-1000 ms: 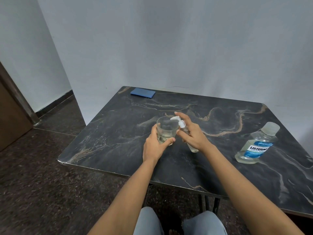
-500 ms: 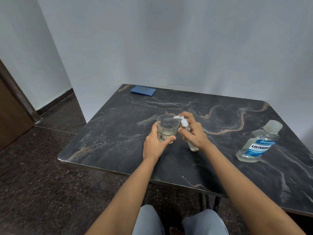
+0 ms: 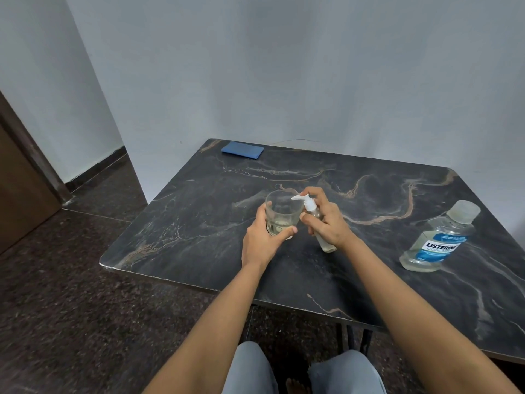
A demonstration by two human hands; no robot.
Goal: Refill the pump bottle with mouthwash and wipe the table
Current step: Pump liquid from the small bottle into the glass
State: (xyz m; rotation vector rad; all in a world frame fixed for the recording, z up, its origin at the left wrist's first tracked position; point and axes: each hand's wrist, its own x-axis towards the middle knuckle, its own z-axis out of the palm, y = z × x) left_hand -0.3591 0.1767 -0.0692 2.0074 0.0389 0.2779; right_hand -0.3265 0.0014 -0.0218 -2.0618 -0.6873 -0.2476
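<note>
Left fingers (image 3: 260,211) curl round the glass (image 3: 284,211), gripped by the left hand (image 3: 260,243). Right fingers (image 3: 318,194) wrap the pump bottle (image 3: 309,205), forefinger arched over the pump and spout above the glass rim. Both remain mid-tabletop (image 3: 369,280), barely shifted since half a second ago. The right hand (image 3: 329,223) hides most of the bottle's body, so its fill level is unreadable.

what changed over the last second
The index finger of the right hand, stretched over the pump head a second ago, has drawn back to its rear. Unchanged: it still holds the pump bottle with the nozzle over the glass, the left hand grips the glass, and the mouthwash bottle and blue cloth stay put.
</note>
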